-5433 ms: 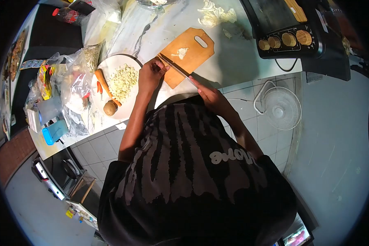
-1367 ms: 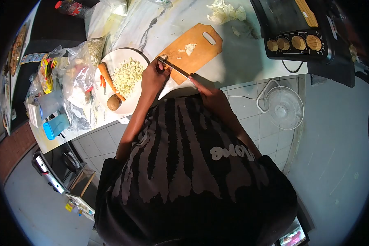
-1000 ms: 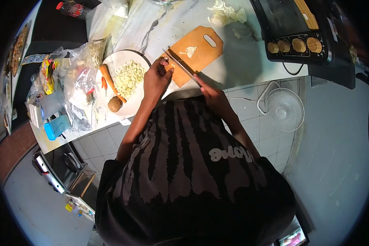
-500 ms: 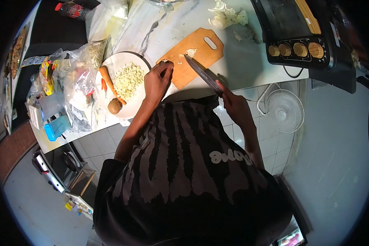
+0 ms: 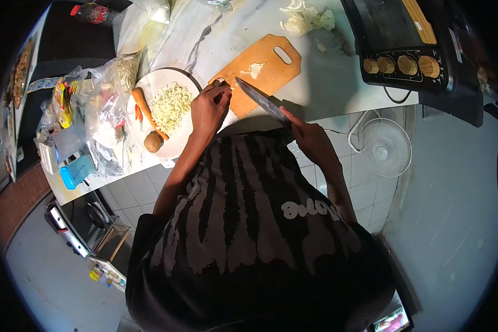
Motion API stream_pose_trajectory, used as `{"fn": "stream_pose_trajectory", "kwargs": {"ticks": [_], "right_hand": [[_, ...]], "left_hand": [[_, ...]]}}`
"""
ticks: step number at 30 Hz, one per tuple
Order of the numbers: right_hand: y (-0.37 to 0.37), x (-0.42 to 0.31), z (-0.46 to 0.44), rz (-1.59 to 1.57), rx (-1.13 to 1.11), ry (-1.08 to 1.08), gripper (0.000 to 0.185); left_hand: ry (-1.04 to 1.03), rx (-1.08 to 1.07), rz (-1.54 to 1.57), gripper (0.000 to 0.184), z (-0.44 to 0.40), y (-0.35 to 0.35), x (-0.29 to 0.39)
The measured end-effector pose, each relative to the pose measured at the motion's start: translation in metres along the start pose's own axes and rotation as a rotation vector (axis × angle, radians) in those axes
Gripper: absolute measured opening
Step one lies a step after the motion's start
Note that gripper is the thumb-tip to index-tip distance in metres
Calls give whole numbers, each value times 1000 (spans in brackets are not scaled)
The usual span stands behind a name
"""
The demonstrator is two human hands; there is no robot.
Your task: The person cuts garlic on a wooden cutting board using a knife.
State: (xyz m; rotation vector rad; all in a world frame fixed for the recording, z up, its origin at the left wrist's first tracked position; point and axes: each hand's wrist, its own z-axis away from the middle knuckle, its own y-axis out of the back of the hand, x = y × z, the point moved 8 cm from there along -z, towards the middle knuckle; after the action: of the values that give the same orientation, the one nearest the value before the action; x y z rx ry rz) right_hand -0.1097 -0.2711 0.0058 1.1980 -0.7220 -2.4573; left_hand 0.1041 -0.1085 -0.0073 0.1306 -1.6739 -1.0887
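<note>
My right hand (image 5: 311,141) grips the handle of a knife (image 5: 262,102). Its dark blade points up and left across the wooden cutting board (image 5: 266,54), with the tip close to my left fingers. At the board's left edge my left hand (image 5: 210,110) is closed in a pinch around a small pale piece, mostly hidden by the fingers. Thin pale slices (image 5: 254,69) lie on the middle of the board. Left of my left hand, a white plate (image 5: 178,150) bears chopped pale vegetable (image 5: 171,108), a carrot (image 5: 141,103), red chilies (image 5: 139,113) and a round brown potato (image 5: 152,143).
Plastic bags (image 5: 108,105) and a blue container (image 5: 77,171) crowd the table's left side. Cabbage scraps (image 5: 310,22) lie at the back. A black stove with wooden knobs (image 5: 407,65) stands at right, above a white fan (image 5: 384,146) on the floor.
The knife has moved left, its tip going from the pale slices to beside my left fingers. My right hand has shifted left with it. The left hand stays near the board's left edge.
</note>
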Motion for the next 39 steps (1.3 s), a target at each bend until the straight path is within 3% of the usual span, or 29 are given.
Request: {"fn": "stream_pose_trajectory", "kwargs": {"ticks": [5,11,14,16,20,22,25,33,37,39], "right_hand": [[-15,0,-6,-49,16,98,48],[-16,-3,-5,-101,-72,10,45],[-19,-4,-11,-134,-57,107,44],[-13,-24,-13,-105,130,436,51],[-19,-57,-25,-79,81,597,54],[-30,-75,-42,71,-255,297,56],[-43,-95,-55,5,-251,503,56],[-42,-118,-68,57,-256,585,52],[-32,-116,-70,108,-220,599,52],[-16,-109,-65,45,-158,577,51]], "left_hand": [[-15,5,-43,16,0,-2,-5],[-30,17,-49,15,0,-2,-2],[-28,40,-67,16,0,5,-3],[-13,70,-67,17,3,15,-4],[187,166,-90,22,15,54,-33],[291,342,-173,20,26,87,-45],[413,438,-82,26,45,113,-71],[474,630,-172,23,82,125,-84],[445,665,-58,19,85,124,-77],[278,638,5,22,71,116,-62]]}}
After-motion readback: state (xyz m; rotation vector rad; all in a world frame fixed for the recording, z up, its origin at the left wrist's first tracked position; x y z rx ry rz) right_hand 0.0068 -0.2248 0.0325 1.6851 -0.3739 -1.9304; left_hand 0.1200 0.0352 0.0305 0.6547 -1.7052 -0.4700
